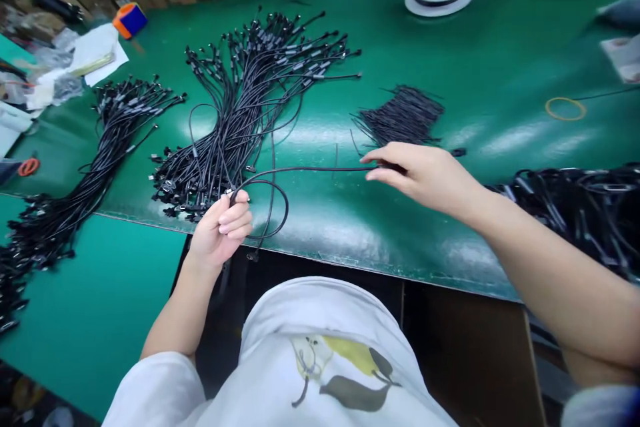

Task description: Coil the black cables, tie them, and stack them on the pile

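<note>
A thin black cable [310, 169] runs almost straight across the front of the green table between my hands. My left hand [223, 227] is closed in a fist on one part of it, and a loop of cable hangs just right of the fingers. My right hand [425, 177] pinches the cable between thumb and fingers; a dark connector [458, 152] shows beyond the knuckles. Behind my left hand spreads a large heap of black cables [245, 100] with connectors at both ends. A pile of short black ties [403, 115] lies just beyond my right fingertips.
Another cable bundle [107, 147] lies at the left, across two green tables. Coiled cables [580, 207] sit at the right edge. A white fan [443, 5] stands at the back. A yellow rubber band [565, 109], papers [100, 50] and an orange-blue tape roll [130, 20] lie around.
</note>
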Available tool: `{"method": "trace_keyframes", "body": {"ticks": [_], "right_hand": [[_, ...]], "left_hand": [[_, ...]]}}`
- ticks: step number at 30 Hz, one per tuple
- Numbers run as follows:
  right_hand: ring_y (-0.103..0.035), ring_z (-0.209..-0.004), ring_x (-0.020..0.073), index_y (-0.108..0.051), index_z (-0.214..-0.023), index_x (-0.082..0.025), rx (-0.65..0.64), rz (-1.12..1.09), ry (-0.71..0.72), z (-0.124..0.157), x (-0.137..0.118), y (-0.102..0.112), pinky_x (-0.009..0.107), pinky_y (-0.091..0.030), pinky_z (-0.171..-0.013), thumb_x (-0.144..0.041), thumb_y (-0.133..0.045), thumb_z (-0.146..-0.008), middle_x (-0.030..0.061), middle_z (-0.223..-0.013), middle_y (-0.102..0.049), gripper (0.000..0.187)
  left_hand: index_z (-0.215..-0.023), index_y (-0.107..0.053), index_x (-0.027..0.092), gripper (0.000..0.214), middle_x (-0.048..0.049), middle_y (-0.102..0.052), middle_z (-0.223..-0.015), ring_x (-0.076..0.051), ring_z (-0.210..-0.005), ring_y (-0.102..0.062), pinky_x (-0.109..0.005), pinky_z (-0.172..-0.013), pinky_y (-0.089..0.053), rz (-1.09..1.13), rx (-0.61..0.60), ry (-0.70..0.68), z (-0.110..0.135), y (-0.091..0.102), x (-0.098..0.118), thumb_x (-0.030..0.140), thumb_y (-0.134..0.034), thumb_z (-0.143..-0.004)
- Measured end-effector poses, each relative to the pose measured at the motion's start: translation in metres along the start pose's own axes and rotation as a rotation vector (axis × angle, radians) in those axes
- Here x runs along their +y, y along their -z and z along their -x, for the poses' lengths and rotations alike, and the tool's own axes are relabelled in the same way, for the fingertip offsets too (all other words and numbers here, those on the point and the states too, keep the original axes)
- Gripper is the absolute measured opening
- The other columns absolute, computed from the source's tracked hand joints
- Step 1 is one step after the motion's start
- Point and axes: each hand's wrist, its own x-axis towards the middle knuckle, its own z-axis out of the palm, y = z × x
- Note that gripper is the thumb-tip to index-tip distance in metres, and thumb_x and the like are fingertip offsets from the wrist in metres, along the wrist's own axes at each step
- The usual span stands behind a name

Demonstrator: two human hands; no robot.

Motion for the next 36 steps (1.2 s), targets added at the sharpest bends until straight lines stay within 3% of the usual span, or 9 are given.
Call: {"method": "trace_keyframes", "body": {"ticks": [5, 9, 15, 19, 23, 26, 31, 33, 36], "right_hand": [[-0.065, -0.083, 0.0201, -0.066, -0.116, -0.024, 0.053, -0.06, -0.019, 0.018, 0.003, 0.0, 0.031, -0.048, -0.074, -0.043, -0.043, -0.097, 0.0056, -0.094, -0.07, 0.036], [-0.064, -0.08, 0.0204, -0.068, -0.114, -0.024, 0.118, -0.029, -0.045, 0.019, -0.007, 0.009, 0.032, -0.047, -0.074, -0.041, -0.042, -0.098, 0.0061, -0.088, -0.068, 0.035], [-0.064, -0.085, 0.0207, -0.065, -0.118, -0.024, 0.044, -0.002, -0.077, 0.014, -0.009, 0.009, 0.032, -0.047, -0.075, -0.039, -0.039, -0.098, 0.0062, -0.094, -0.068, 0.036], [-0.063, -0.091, 0.0235, -0.063, -0.122, -0.023, 0.053, 0.066, -0.089, 0.017, 0.001, 0.005, 0.035, -0.046, -0.079, -0.038, -0.039, -0.099, 0.0089, -0.102, -0.069, 0.036], [-0.06, -0.081, 0.0218, -0.066, -0.117, -0.016, 0.071, 0.251, 0.011, 0.024, 0.005, 0.005, 0.033, -0.042, -0.074, -0.033, -0.04, -0.099, 0.0106, -0.092, -0.07, 0.035], [-0.052, -0.064, 0.0171, -0.07, -0.104, -0.014, 0.108, 0.402, 0.212, 0.029, -0.018, 0.001, 0.031, -0.035, -0.064, -0.024, -0.044, -0.098, 0.0074, -0.074, -0.067, 0.028], [-0.042, -0.053, 0.0122, -0.063, -0.076, -0.018, -0.116, 0.164, 0.534, 0.026, -0.088, -0.017, 0.03, -0.026, -0.057, -0.016, -0.043, -0.094, 0.0005, -0.062, -0.057, 0.027], [-0.045, -0.056, 0.0114, -0.062, -0.076, -0.017, -0.165, 0.033, 0.493, 0.014, -0.103, -0.019, 0.029, -0.026, -0.057, -0.019, -0.041, -0.095, 0.0014, -0.069, -0.061, 0.028], [-0.051, -0.065, 0.0108, -0.064, -0.083, -0.016, -0.077, -0.209, 0.285, -0.008, -0.1, -0.015, 0.026, -0.031, -0.061, -0.026, -0.042, -0.097, 0.003, -0.078, -0.064, 0.028]], "left_hand": [[-0.1, -0.066, 0.005, 0.017, 0.0094, -0.035, -0.05, -0.001, -0.039, -0.033, -0.01, -0.041, -0.038, -0.134, 0.02, -0.089, -0.007, 0.004, 0.005, 0.014, -0.057, -0.089], [-0.108, -0.066, 0.005, 0.028, 0.0066, -0.044, -0.06, -0.001, -0.047, -0.041, -0.011, -0.049, -0.043, -0.251, 0.037, -0.069, -0.016, 0.003, -0.001, 0.007, -0.063, -0.08], [-0.089, -0.068, 0.008, 0.019, 0.0092, -0.032, -0.052, -0.001, -0.04, -0.029, -0.009, -0.039, -0.032, -0.283, 0.002, -0.053, -0.02, 0.0, -0.01, 0.026, -0.071, -0.083], [-0.089, -0.067, 0.011, 0.018, 0.0113, -0.026, -0.049, -0.001, -0.035, -0.026, -0.012, -0.045, -0.043, -0.245, 0.092, -0.082, -0.016, -0.002, -0.005, 0.026, -0.058, -0.094], [-0.104, -0.065, 0.014, 0.018, 0.0095, -0.043, -0.056, 0.0, -0.043, -0.043, -0.013, -0.062, -0.052, -0.139, 0.16, -0.171, -0.016, -0.002, 0.004, 0.02, -0.05, -0.098], [-0.101, -0.065, 0.016, 0.014, 0.0059, -0.057, -0.065, -0.003, -0.056, -0.057, -0.015, -0.064, -0.053, -0.226, 0.177, -0.245, -0.024, 0.0, -0.003, 0.026, -0.058, -0.093], [-0.093, -0.065, 0.016, 0.028, -0.0072, -0.073, -0.093, -0.017, -0.085, -0.069, -0.032, -0.085, -0.054, -0.64, 0.031, -0.33, -0.033, -0.008, -0.047, 0.044, -0.063, -0.089], [-0.097, -0.066, 0.017, 0.03, -0.0079, -0.072, -0.097, -0.019, -0.09, -0.067, -0.033, -0.088, -0.051, -0.821, -0.061, -0.312, -0.029, -0.012, -0.061, 0.045, -0.06, -0.09], [-0.092, -0.066, 0.017, 0.028, -0.003, -0.064, -0.075, -0.015, -0.072, -0.06, -0.027, -0.072, -0.049, -0.94, -0.209, -0.186, -0.022, -0.016, -0.065, 0.044, -0.061, -0.09]]}}
